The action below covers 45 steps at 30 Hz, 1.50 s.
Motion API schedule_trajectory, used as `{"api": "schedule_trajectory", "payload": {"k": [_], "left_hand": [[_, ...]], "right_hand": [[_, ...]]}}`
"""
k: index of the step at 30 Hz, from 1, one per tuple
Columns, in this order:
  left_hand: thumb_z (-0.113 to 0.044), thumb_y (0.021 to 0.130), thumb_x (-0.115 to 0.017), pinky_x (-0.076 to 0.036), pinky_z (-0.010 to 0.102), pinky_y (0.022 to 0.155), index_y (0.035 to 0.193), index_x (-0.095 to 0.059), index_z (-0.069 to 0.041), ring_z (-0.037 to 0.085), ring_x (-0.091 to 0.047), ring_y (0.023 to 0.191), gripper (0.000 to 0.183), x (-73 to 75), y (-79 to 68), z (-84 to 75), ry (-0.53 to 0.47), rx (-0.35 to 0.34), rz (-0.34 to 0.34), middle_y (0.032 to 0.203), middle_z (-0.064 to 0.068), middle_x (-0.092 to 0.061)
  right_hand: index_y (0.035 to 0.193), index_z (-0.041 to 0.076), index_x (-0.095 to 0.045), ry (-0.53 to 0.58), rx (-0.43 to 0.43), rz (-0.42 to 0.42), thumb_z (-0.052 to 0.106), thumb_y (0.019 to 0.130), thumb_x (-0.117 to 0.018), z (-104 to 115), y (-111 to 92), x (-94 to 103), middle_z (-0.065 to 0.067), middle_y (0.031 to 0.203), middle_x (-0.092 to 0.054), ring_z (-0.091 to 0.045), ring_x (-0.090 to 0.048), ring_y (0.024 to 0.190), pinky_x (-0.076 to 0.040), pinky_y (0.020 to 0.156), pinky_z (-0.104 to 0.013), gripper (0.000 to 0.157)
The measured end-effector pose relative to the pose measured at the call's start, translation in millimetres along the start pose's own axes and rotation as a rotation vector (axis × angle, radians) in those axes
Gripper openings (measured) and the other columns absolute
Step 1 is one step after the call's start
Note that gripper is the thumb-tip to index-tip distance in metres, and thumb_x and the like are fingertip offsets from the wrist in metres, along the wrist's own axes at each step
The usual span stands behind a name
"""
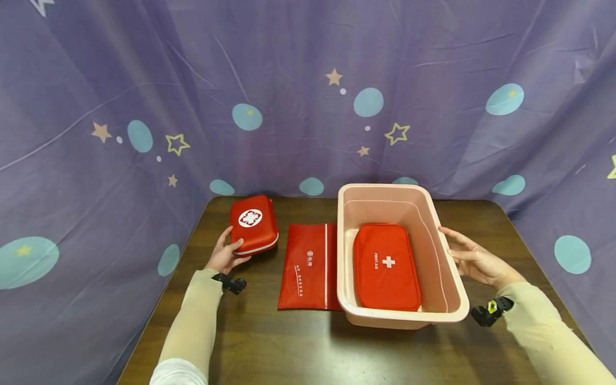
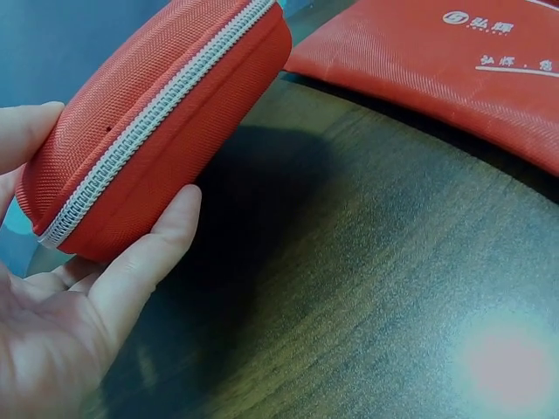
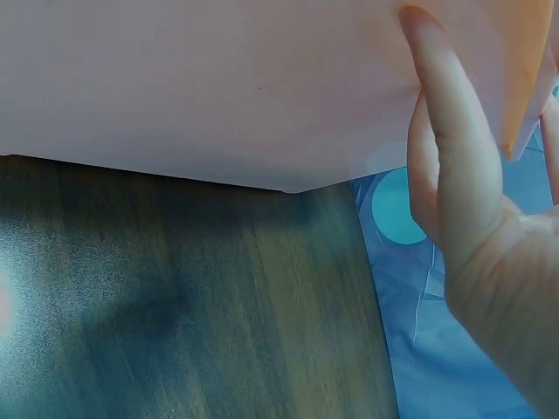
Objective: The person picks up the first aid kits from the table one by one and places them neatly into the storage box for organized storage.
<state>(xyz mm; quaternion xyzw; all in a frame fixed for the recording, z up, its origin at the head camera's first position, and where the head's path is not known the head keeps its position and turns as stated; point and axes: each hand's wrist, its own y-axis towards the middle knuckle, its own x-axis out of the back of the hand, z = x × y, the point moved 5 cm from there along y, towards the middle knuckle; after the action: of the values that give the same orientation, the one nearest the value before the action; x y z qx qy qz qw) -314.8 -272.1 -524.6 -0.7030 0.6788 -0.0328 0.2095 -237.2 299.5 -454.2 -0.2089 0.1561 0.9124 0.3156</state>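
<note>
My left hand (image 1: pixel 225 255) grips the near left corner of a red zippered first aid case (image 1: pixel 253 219) with a white round emblem. In the left wrist view, the case's pale zipper (image 2: pixel 144 131) runs slantwise and the thumb lies along the lower side. My right hand (image 1: pixel 476 262) touches the right outer side of a pink plastic bin (image 1: pixel 454 291), just under the rim, with fingers fairly straight. In the right wrist view, the thumb (image 3: pixel 458 122) presses against the bin's wall. A flat red pouch (image 1: pixel 387 267) marked FIRST AID with a white cross lies inside the bin.
Between the case and the bin lies a flat red bag (image 1: pixel 303 267) with white print and a white stripe, its right part hidden by the bin. All stand on a dark wooden table (image 1: pixel 269 342). A purple curtain (image 1: pixel 289 107) with stars borders the back and sides.
</note>
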Motion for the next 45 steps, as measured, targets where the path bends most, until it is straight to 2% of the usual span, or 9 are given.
{"api": "schedule_trajectory", "payload": {"k": [7,19,30,37,45], "left_hand": [[-0.008,0.097,-0.05,-0.057,0.038,0.075,0.152,-0.004,-0.029,0.016,-0.06,0.087,0.074,-2.3,-1.1,-3.8,-0.004,-0.01,0.003,0.142,0.016,-0.022],[-0.012,0.097,-0.051,-0.055,0.041,0.083,0.152,-0.004,-0.03,0.017,-0.059,0.092,0.075,-4.9,-5.4,-7.9,0.037,-0.016,0.008,0.144,0.016,-0.022],[-0.009,0.097,-0.05,-0.054,0.043,0.084,0.152,-0.005,-0.03,0.015,-0.061,0.088,0.074,-8.8,-8.2,-12.4,0.015,-0.016,0.013,0.14,0.014,-0.026],[-0.009,0.096,-0.051,-0.056,0.037,0.075,0.152,-0.005,-0.03,0.014,-0.062,0.083,0.075,-12.6,-10.9,-18.0,-0.003,-0.024,0.02,0.134,0.014,-0.03],[-0.006,0.096,-0.051,-0.056,0.038,0.073,0.152,-0.006,-0.028,0.015,-0.063,0.08,0.075,-12.6,-12.0,-18.2,-0.005,-0.027,0.031,0.129,0.012,-0.033]], "right_hand": [[0.147,0.029,-0.031,0.0,0.002,0.015,-0.005,0.1,-0.018,1,-1,-0.6,-0.002,0.134,-0.054,-0.02,-0.059,0.115,-0.052,0.09,-0.04,0.059],[0.147,0.029,-0.03,-0.002,0.008,0.018,-0.005,0.101,-0.019,0,-1,0.3,-0.002,0.135,-0.053,-0.019,-0.058,0.117,-0.051,0.091,-0.04,0.059],[0.148,0.028,-0.03,-0.003,0.015,0.024,-0.006,0.1,-0.018,0,0,0.8,-0.003,0.135,-0.053,-0.02,-0.058,0.117,-0.051,0.09,-0.04,0.059],[0.148,0.027,-0.029,0.013,0.023,0.037,-0.006,0.1,-0.018,0,1,1.8,-0.004,0.136,-0.053,-0.02,-0.057,0.117,-0.051,0.091,-0.04,0.059],[0.147,0.027,-0.03,0.041,0.018,0.037,-0.006,0.1,-0.017,-1,0,1.1,-0.005,0.135,-0.053,-0.02,-0.057,0.119,-0.051,0.091,-0.041,0.059]]}}
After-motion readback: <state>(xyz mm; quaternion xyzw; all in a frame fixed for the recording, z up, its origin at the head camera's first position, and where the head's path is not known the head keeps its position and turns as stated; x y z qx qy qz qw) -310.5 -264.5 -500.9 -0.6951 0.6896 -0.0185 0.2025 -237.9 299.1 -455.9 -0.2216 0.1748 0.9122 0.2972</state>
